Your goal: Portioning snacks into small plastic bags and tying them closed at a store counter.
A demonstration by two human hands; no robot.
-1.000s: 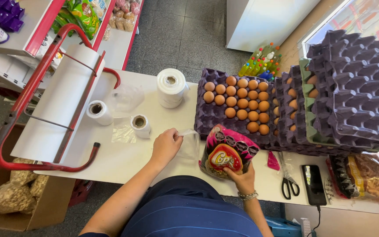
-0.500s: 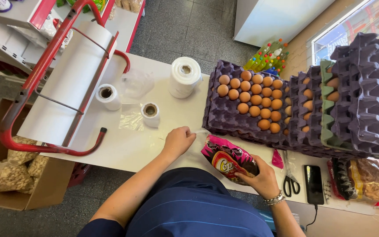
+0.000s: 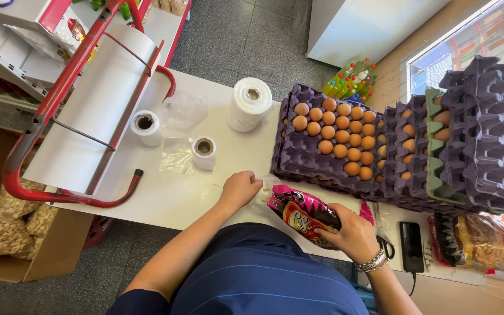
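Note:
My right hand [image 3: 354,233] grips a pink and black snack bag [image 3: 301,213] at its right end, lying at the near edge of the white table [image 3: 164,192]. My left hand [image 3: 240,189] rests on the table just left of the bag, fingers pinched on a thin clear plastic bag [image 3: 265,188] that is hard to make out. A bracelet sits on my right wrist. Behind the snack bag stands a purple egg tray [image 3: 298,157] partly filled with brown eggs [image 3: 339,131].
Stacks of purple and green egg trays [image 3: 473,140] fill the right. Three plastic rolls [image 3: 249,104] stand mid-table, beside a red-framed white paper roll holder [image 3: 88,111]. Scissors [image 3: 385,245], a black phone [image 3: 410,246] and a bagged snack [image 3: 485,242] lie right. A cardboard box [image 3: 7,233] sits on the floor.
The snack bag has gone from upright in front of me to lying tilted toward the right, with my right hand sliding to its right end. My left hand stays pinched beside it.

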